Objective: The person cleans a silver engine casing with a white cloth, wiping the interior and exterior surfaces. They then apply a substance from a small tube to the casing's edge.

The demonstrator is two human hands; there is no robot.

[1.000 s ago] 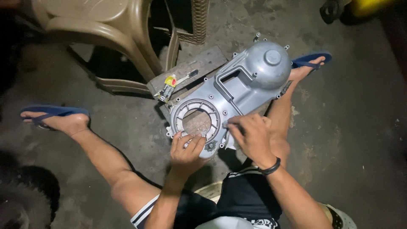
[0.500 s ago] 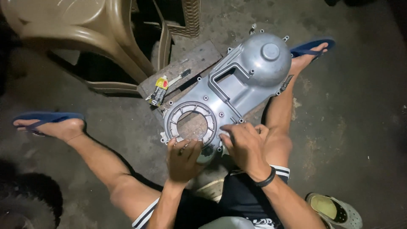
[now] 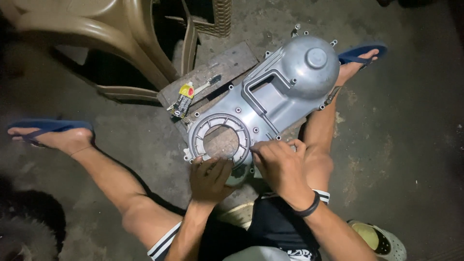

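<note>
A large grey metal engine cover (image 3: pixel 275 92) lies slanted on a wooden block (image 3: pixel 215 67) between my legs. Its near end has a round ring opening (image 3: pixel 220 140). My left hand (image 3: pixel 209 179) rests on the cover's near edge below that ring, fingers curled against the rim. My right hand (image 3: pixel 278 162) presses on the cover's near right edge, fingertips pinched together at the rim; whatever is between them is hidden. A black band is on my right wrist.
A small yellow-and-black tube (image 3: pixel 183 101) and a toothbrush (image 3: pixel 205 84) lie on the wooden block. A tan plastic chair (image 3: pixel 111 43) stands at the upper left. My feet wear blue flip-flops (image 3: pixel 46 126). A light-coloured clog (image 3: pixel 382 239) sits at the lower right on the concrete floor.
The view has shifted slightly; both hands stay at the cover's near edge, with my right hand's fingers working a little along the rim.
</note>
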